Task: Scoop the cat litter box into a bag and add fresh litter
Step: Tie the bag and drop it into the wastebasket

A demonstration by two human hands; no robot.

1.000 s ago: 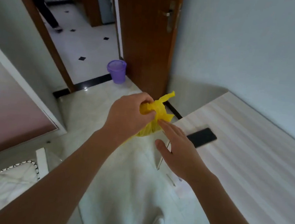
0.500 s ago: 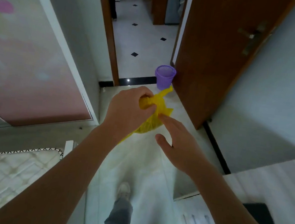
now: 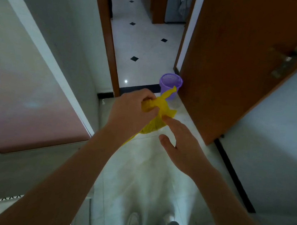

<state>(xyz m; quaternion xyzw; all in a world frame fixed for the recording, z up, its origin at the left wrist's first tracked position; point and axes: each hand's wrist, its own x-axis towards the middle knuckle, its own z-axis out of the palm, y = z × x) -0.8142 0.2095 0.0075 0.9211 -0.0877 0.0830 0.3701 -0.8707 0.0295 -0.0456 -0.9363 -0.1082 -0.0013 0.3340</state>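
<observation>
I see a pale, glossy tile floor (image 3: 146, 168) running up mid-frame. A purple mesh wastebasket (image 3: 167, 81) stands on it right of centre, just beside the brown door (image 3: 233, 66). A black threshold strip (image 3: 139, 89) crosses the doorway. A shoe (image 3: 133, 220) is planted at the bottom edge.

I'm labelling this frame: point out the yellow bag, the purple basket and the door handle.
yellow bag (image 3: 163, 108), head view, bunched plastic near the neck.
purple basket (image 3: 170, 78), head view, perforated inner wall.
door handle (image 3: 286, 60), head view, blurred metal lever.
</observation>
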